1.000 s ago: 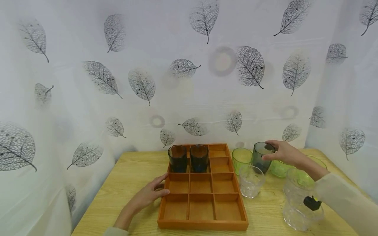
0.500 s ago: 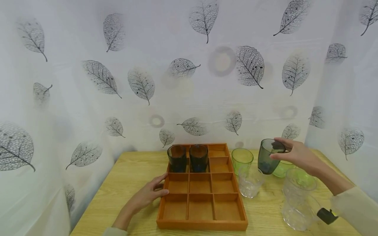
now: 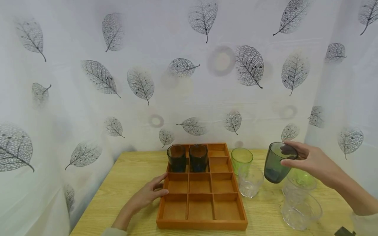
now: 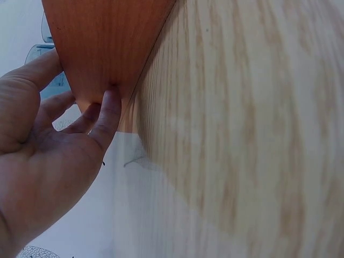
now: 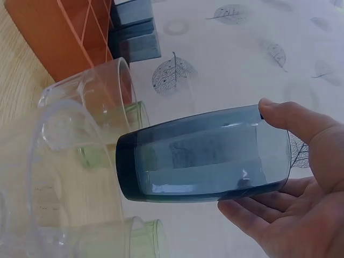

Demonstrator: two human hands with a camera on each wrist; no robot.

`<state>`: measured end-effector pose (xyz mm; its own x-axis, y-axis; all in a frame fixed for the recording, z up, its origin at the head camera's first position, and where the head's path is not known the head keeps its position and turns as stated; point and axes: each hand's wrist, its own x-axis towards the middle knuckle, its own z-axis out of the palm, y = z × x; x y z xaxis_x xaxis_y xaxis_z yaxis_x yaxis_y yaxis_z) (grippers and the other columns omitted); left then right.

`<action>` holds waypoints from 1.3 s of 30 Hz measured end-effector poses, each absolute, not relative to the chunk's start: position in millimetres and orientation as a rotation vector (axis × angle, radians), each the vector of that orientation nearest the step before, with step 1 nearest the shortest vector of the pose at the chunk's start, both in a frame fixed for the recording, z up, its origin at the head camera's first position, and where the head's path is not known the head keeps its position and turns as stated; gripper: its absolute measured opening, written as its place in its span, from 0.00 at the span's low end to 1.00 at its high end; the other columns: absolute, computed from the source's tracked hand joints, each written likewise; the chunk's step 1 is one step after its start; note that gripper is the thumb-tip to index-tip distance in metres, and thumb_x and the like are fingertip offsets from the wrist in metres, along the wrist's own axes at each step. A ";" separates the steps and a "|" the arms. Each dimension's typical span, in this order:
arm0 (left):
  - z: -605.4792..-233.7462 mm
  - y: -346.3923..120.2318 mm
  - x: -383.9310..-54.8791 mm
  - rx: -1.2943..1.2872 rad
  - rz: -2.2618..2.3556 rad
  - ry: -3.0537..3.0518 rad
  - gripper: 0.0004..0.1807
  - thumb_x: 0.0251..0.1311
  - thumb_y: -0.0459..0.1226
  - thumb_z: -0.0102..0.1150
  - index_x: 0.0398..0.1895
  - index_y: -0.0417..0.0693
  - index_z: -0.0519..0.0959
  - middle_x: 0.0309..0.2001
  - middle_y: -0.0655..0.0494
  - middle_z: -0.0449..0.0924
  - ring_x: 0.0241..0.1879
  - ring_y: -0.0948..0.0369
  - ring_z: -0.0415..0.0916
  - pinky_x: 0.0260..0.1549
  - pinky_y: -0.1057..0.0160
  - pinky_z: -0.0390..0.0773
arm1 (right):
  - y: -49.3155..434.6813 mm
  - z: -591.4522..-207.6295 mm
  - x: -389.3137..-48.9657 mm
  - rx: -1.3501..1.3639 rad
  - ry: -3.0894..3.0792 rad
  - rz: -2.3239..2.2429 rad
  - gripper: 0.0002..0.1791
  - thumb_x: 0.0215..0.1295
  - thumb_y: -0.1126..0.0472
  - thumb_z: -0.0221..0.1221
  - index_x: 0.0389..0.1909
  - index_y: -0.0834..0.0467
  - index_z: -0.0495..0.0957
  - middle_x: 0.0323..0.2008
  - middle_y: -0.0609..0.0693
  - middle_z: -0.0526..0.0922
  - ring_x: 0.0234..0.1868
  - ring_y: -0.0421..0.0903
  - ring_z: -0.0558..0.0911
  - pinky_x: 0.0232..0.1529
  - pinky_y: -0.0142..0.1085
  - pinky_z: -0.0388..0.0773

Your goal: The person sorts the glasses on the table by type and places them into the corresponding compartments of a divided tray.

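Smoky grey glass tumbler (image 3: pixel 277 167) hangs tilted toward the table's (image 3: pixel 127 167) far right corner, right hand (image 3: pixel 316 164) pinching it; uncurled left hand (image 3: pixel 147 194) touches the brown wooden tray (image 3: pixel 202 225). Low carrying could topple the clear glass cup (image 3: pixel 250 186).

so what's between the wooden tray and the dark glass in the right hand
A green glass and a clear glass, as the head view shows.

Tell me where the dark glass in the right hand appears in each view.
Head: the held dark glass is right of centre, tilted, in the right hand.
Left wrist: not in this picture.
Right wrist: across the middle, base pointing left, fingers at the rim end.
Shared landmark: the wooden tray, lower centre in head, top left in both wrist views.
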<state>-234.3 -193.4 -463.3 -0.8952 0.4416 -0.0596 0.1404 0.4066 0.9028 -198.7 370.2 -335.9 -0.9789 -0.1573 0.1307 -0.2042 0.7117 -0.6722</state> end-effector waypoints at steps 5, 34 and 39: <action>-464.9 -193.6 -234.8 0.512 1.480 2.384 0.40 0.74 0.42 0.61 0.82 0.43 0.55 0.79 0.35 0.52 0.71 0.35 0.62 0.66 0.39 0.68 | 368.9 -335.1 -184.8 0.321 -2.804 1.218 0.43 0.71 0.54 0.67 0.80 0.63 0.58 0.64 0.66 0.75 0.51 0.23 0.77 0.42 0.29 0.81; -462.2 -193.9 -234.9 0.483 1.494 2.360 0.40 0.74 0.42 0.60 0.83 0.45 0.54 0.80 0.36 0.52 0.72 0.36 0.61 0.67 0.40 0.68 | 308.5 -339.5 -141.7 0.537 -2.766 1.352 0.40 0.65 0.59 0.71 0.76 0.57 0.67 0.66 0.61 0.77 0.57 0.28 0.78 0.46 0.31 0.83; -462.9 -193.7 -235.7 0.491 1.496 2.359 0.40 0.74 0.42 0.60 0.83 0.45 0.54 0.80 0.36 0.52 0.72 0.36 0.61 0.67 0.40 0.68 | 286.9 -334.1 -144.6 0.548 -2.768 1.301 0.41 0.62 0.53 0.74 0.75 0.55 0.69 0.65 0.55 0.79 0.60 0.41 0.82 0.50 0.29 0.81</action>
